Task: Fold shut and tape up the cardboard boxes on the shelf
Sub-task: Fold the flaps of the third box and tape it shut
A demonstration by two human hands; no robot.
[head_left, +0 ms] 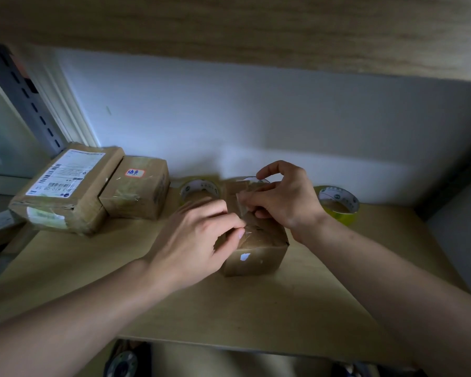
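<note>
Cardboard box, small and brown, sits in the middle of the wooden shelf, with a scrap of white label on its near face. Its top flaps are folded down and a strip of clear tape rises from the top seam. The left hand rests on the box's left side, its fingers curled together over the top edge with the fingertips pressing the tape end down onto the cardboard. The right hand hovers over the far right of the box, thumb and forefinger pinching the upper part of the clear strip, the other fingers bent; a roll of clear tape shows just behind those fingers, and whether the hand also grips it cannot be told.

Just beyond the box on the left, a second tape roll stands on the shelf. To the right, near the wall, lies a yellowish tape roll with a white printed core. At the far left two closed boxes touch each other: a taped box with a red-bordered sticker, and a larger box with a shipping label. A grey slotted upright runs up the left side, and a wooden board spans overhead.
</note>
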